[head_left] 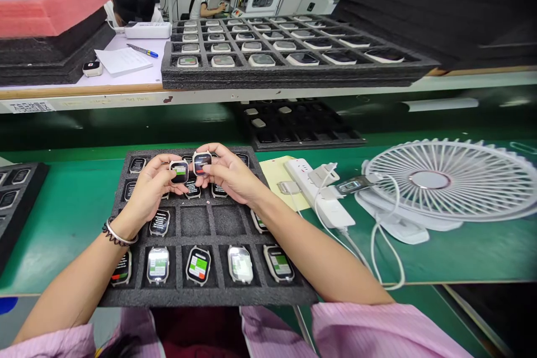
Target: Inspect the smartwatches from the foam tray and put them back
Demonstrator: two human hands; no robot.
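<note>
My left hand (153, 184) grips a smartwatch body (179, 172) whose screen is partly green and white. Right beside it, my right hand (224, 173) holds a second strapless smartwatch (202, 163) with a mostly dark screen, the thumb on its lower edge. Both are held above a black foam tray (210, 296) divided into square pockets. Several watches with lit screens lie in the pockets, such as a green and red one (198, 265) in the front row. Two pockets in the row behind hold no watch. My hands hide part of the back rows.
A white power strip (321, 193) and a white fan (453, 179) with loose cables lie to the right. On the shelf ahead stand another watch tray (268, 75), a pen (142, 51) and paper (123, 61). Another foam tray (25, 218) is at left. Two people sit beyond.
</note>
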